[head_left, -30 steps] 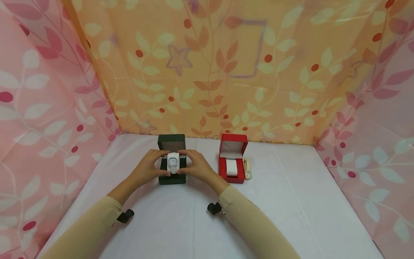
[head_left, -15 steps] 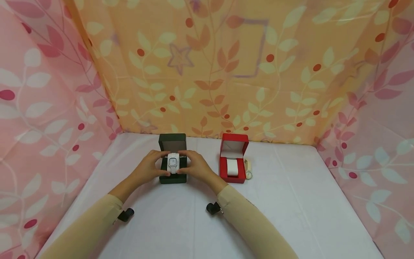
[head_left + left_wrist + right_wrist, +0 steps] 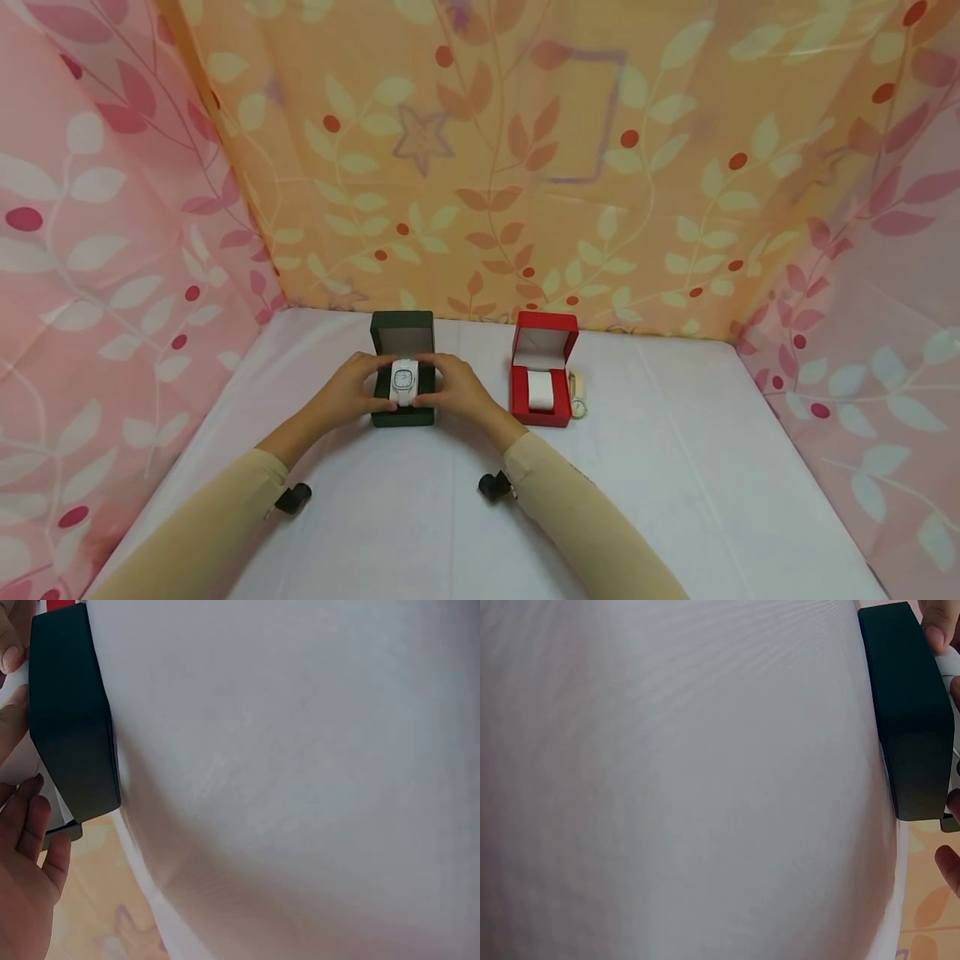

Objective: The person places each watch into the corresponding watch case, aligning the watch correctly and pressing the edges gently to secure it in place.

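Note:
A white wristwatch (image 3: 403, 381) with a rounded-square dial sits upright in the open green watch box (image 3: 402, 322), its dial facing me. From the left side my left hand (image 3: 347, 392) pinches it, thumb low and fingers at the top. On the opposite side my right hand (image 3: 459, 392) holds it the same way. The left wrist view shows the green box's outer wall (image 3: 71, 712) with my left fingers (image 3: 34, 825) over the inside. In the right wrist view, a thumb (image 3: 936, 636) reaches over the box edge, and the watch itself is mostly hidden.
To the right stands an open red watch box (image 3: 545, 322) with a white cushion (image 3: 540, 390) in it. Against its right side lies a second watch (image 3: 577, 397) with a cream strap. A white cloth (image 3: 675, 467) covers the table, and patterned curtains (image 3: 480, 167) enclose it.
The watch and both hands have sunk slightly lower into the green box over the last half second. Both boxes and the cream-strapped watch have stayed in place.

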The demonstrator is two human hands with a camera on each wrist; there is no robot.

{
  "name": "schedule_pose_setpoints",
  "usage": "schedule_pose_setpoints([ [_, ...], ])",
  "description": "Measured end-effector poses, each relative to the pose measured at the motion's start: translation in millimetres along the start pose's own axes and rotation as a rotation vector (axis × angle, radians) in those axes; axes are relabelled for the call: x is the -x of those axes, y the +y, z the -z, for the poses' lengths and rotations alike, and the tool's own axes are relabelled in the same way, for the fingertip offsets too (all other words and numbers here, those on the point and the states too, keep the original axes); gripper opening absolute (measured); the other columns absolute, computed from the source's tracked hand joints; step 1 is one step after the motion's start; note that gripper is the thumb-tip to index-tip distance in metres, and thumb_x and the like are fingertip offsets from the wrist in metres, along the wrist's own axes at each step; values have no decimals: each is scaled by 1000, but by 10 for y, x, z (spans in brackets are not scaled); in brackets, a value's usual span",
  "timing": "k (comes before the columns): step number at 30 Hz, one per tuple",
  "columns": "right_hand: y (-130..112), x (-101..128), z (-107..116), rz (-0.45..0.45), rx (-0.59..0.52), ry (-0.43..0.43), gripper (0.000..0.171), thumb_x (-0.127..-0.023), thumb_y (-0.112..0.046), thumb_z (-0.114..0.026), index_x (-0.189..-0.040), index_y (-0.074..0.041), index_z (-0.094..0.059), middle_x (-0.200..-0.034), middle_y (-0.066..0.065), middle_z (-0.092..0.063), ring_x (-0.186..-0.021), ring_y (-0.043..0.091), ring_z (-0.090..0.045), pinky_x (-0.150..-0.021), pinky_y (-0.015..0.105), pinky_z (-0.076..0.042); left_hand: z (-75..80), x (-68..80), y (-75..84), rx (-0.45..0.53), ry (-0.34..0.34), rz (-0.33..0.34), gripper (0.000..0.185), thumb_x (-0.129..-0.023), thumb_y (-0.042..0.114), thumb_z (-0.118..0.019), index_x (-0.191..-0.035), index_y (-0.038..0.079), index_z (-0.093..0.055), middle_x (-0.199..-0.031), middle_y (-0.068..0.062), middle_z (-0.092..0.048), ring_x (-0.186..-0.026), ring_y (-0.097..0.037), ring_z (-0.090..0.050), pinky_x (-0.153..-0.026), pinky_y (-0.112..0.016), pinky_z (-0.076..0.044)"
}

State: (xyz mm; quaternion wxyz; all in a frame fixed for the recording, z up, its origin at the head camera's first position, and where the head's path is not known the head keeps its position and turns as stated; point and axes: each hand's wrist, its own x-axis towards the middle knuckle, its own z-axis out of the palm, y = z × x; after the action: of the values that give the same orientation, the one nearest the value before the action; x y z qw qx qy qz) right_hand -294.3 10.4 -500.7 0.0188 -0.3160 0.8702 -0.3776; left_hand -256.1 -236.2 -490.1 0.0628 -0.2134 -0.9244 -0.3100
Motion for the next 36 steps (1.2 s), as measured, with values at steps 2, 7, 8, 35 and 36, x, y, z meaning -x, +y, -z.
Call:
schedule_pose_setpoints([
  [2,7,0,-7,6,14,1,71,-80,-31,-90,-142,-15,-59,-141,2,-62,-132,20,-56,-115,42,-42,-5,2,-10,-3,-2,-8,79,-74,27,-93,-143,9,-58,-125,-11,-64,-116,-29,-54,-99,-53,-49],
  [7,11,-18,-20,22,72,0,72,-80,-33,-90,-142,-16,-59,-140,2,-64,-128,19,-58,-112,42,-43,-10,4,-25,3,-5,-28,77,-76,27,-93,-143,8,-59,-127,-10,-66,-116,-28,-54,-99,-53,-48],
  [8,10,-22,-23,24,84,-1,72,-80,-33,-90,-143,-17,-59,-139,2,-64,-128,19,-58,-112,42,-44,-12,3,-32,5,-5,-32,77,-76,27,-93,-142,8,-59,-127,-10,-66,-116,-28,-54,-99,-53,-48],
  [35,-56,-30,6,-43,111,-32,68,-81,-35,-88,-142,-19,-61,-136,1,-66,-126,21,-59,-110,44,-44,-31,-15,-31,-68,-43,35,77,-77,38,-91,-143,13,-60,-120,-13,-62,-112,-28,-56,-93,-49,-50],
  [36,-55,-31,4,-45,110,-30,68,-81,-35,-88,-141,-19,-61,-135,1,-66,-126,21,-59,-110,44,-44,-29,-12,-28,-67,-46,39,77,-77,38,-91,-143,14,-60,-120,-13,-62,-111,-28,-55,-93,-49,-50],
])
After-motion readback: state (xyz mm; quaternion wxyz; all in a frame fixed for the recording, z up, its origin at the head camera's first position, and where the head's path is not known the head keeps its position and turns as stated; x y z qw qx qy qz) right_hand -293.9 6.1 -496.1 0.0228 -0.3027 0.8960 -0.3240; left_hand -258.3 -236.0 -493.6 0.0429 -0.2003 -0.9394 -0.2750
